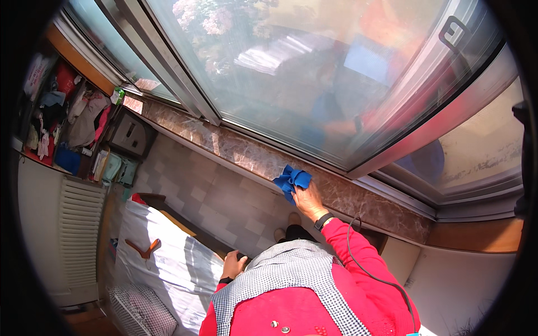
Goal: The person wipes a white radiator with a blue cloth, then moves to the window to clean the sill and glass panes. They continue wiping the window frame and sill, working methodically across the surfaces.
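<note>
My right hand [309, 200] grips a crumpled blue cloth [291, 181], which lies against the reddish-brown marble windowsill [248, 157] below a large sliding window pane [269, 92]. A dark band is on that wrist. My left hand [233, 266] is lower down, by the dark edge of a bed with a white sheet [168, 252]. Its fingers rest near that edge; whether they grip it is hard to tell, and no object shows in them. Reflections of a red sleeve and blue cloth appear in the glass.
A wooden hanger [144, 248] and a checked pillow [143, 311] lie on the bed. Open shelves with clothes [88, 122] and a grey box [132, 133] stand at the left. A black cable [370, 275] runs along my right arm.
</note>
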